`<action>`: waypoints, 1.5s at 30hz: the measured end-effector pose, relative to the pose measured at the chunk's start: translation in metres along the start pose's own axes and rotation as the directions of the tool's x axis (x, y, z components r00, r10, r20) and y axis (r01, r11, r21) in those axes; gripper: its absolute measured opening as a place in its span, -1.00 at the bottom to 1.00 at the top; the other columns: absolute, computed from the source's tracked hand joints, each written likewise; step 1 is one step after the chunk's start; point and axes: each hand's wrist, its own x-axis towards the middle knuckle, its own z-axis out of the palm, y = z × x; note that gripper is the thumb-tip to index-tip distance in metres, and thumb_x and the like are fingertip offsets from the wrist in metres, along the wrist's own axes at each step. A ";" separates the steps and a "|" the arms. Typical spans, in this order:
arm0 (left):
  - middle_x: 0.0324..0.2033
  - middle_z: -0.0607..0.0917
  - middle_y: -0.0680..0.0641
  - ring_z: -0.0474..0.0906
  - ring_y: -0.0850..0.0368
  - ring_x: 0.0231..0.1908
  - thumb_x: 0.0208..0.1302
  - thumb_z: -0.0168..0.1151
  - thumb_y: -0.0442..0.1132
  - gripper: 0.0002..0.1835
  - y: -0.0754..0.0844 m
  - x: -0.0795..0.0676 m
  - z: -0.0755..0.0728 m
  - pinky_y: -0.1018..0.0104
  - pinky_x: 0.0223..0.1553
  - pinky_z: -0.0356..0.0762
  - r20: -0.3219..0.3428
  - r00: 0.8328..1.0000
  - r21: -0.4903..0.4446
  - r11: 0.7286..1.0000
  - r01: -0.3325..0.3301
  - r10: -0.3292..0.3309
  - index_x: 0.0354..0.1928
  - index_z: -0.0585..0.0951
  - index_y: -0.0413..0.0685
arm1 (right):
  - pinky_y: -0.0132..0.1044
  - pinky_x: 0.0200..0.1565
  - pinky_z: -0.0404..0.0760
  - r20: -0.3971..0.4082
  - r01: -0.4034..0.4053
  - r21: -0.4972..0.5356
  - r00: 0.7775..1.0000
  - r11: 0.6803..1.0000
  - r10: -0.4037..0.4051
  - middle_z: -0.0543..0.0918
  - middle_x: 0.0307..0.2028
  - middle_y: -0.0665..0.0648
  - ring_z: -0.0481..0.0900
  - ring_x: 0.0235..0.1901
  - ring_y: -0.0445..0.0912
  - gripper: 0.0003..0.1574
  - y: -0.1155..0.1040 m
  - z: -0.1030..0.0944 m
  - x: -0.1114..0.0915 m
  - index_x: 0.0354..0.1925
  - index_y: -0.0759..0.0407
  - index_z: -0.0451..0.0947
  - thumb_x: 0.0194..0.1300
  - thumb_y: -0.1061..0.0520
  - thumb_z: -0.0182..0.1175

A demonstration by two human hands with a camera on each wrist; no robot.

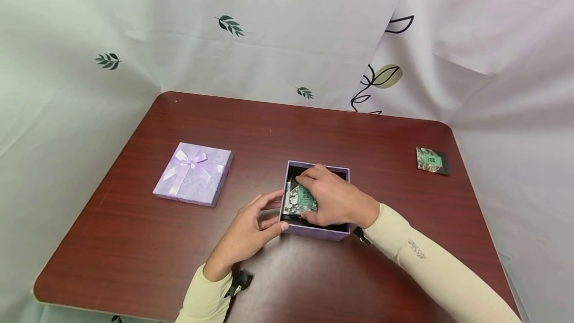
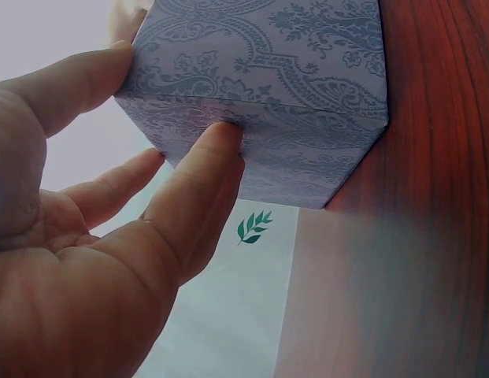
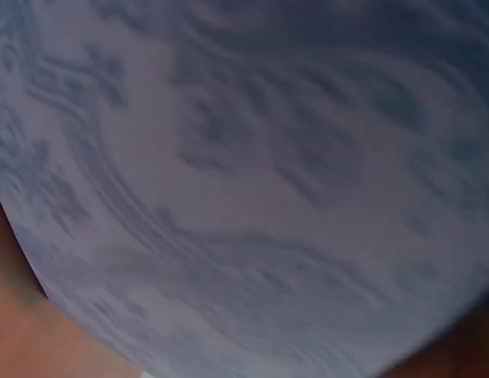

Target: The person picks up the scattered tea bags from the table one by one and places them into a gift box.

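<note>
A lilac patterned box point(image 1: 314, 232) stands uncovered on the table, its inside black. Its right side is crossed by my right hand point(image 1: 334, 198), which reaches inside and grips a small black-and-white floral packet point(image 1: 293, 202) with a green label, thumb and fingers at opposite edges. Part of the packet is hidden under that hand. At the box's left side, my left hand point(image 1: 251, 233) rests its fairly straight fingers point(image 2: 216, 150) on the wall, with the thumb by the near left corner. The right wrist view holds mostly the blurred box wall point(image 3: 228, 197).
The matching lilac lid point(image 1: 202, 181), with a ribbon bow on top, lies at the left of the dark red wooden table point(image 1: 251, 128). Near the right edge is another green-labelled packet point(image 1: 432, 160). White leaf-printed cloth point(image 1: 278, 29) hangs behind and beside the table.
</note>
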 end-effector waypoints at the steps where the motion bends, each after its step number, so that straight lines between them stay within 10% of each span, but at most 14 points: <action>1: 0.31 0.56 -0.16 0.63 -0.15 0.29 0.32 0.51 -0.30 -0.26 0.000 0.000 0.000 0.33 0.24 0.70 0.001 1.000 0.001 1.000 -0.001 0.001 0.51 0.44 0.02 | -0.16 0.26 0.70 0.003 -0.001 0.000 1.000 1.000 0.001 0.64 0.24 0.18 0.53 0.21 0.00 -0.03 0.000 0.002 0.001 0.31 0.32 0.58 0.05 -0.15 0.57; 45: 0.32 0.55 -0.22 0.62 -0.18 0.30 0.35 0.48 -0.31 -0.27 0.001 0.001 0.001 0.29 0.26 0.69 0.002 1.000 0.016 1.000 -0.003 0.003 0.52 0.43 -0.09 | -0.05 0.45 0.59 0.076 -0.008 -0.025 0.997 1.000 0.010 0.53 0.42 0.24 0.50 0.39 0.08 0.04 -0.002 0.007 0.005 0.44 0.30 0.47 0.19 -0.25 0.49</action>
